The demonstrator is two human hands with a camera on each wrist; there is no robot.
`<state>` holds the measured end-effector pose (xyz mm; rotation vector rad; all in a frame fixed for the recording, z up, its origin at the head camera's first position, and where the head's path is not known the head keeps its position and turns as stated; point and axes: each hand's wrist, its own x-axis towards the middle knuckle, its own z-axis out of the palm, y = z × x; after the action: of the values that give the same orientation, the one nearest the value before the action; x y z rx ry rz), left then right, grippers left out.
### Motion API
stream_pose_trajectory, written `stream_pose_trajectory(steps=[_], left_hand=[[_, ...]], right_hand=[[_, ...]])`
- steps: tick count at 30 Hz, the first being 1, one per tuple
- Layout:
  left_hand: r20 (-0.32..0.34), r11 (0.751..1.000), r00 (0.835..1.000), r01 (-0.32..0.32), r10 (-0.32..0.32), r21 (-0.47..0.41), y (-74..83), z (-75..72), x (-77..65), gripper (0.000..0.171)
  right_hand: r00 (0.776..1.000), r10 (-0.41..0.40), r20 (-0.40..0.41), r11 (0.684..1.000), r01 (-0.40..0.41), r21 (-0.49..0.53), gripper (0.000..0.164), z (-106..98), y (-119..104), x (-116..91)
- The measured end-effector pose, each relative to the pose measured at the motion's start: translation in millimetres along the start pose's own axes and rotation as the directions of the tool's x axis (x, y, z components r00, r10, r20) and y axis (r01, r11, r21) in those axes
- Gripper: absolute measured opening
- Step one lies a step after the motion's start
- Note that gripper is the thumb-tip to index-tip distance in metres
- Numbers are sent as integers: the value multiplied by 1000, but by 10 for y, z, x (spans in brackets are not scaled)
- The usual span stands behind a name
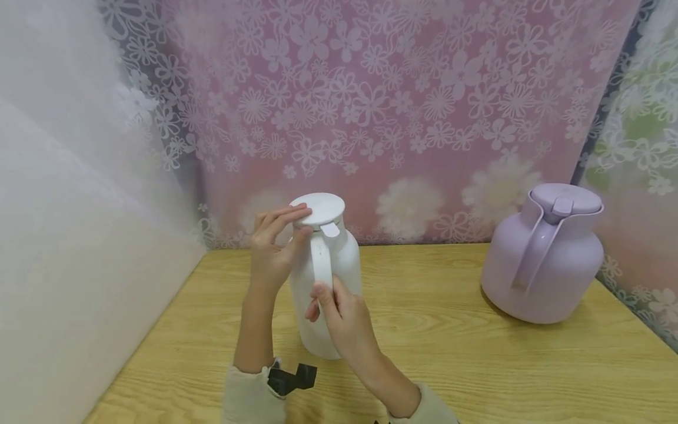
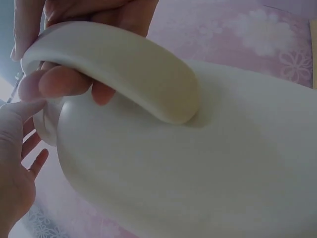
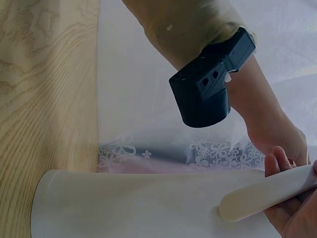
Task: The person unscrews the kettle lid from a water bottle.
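A white thermos jug (image 1: 346, 265) stands upright on the table, its round lid (image 1: 325, 207) on top and a small pouring lever (image 1: 331, 229) at the rim above the handle. My left hand (image 1: 275, 244) grips the lid's left side, fingers over the top and thumb low by the rim. Lower down, my right hand (image 1: 346, 318) holds the jug's handle (image 1: 321, 259), its fingers passing through the loop. In the left wrist view the handle (image 2: 124, 64) arches over the fingers of the right hand (image 2: 64, 82), with the left hand (image 2: 17, 163) at the neck.
To the right stands a lilac thermos jug (image 1: 551, 265) with its handle turned toward me. Both jugs are on a wood-grain table (image 1: 424, 341). A floral curtain (image 1: 371, 118) hangs behind, and a pale wall panel (image 1: 79, 235) borders the left side.
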<state>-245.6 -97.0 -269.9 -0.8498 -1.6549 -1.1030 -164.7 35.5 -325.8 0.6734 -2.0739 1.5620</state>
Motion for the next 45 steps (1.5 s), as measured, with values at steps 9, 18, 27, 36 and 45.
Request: stream_pose_trajectory(steps=[9,18,27,36,45], left_hand=[[-100,996,994,-40,48,83,68,133,57,25],[-53,985,995,-77,86,152,141,168,145,23],[23,974,982,183,-187,135,165,137,93,53],[193,822,813,567,-548,-53,115,108,66,69],[162,792,799,599,-580,-117,106,149,75,64]], right_hand=[[1000,13,1,1000,-13,6,20,-1,0,6],[1000,13,0,1000,-13,5,17,-12,-2,17],[1000,10,3,1000,-10,4,18,-11,3,13],[1000,0,10,1000,0,11,17,-6,4,14],[1000,17,9,1000,-17,21,18,-10,-2,17]])
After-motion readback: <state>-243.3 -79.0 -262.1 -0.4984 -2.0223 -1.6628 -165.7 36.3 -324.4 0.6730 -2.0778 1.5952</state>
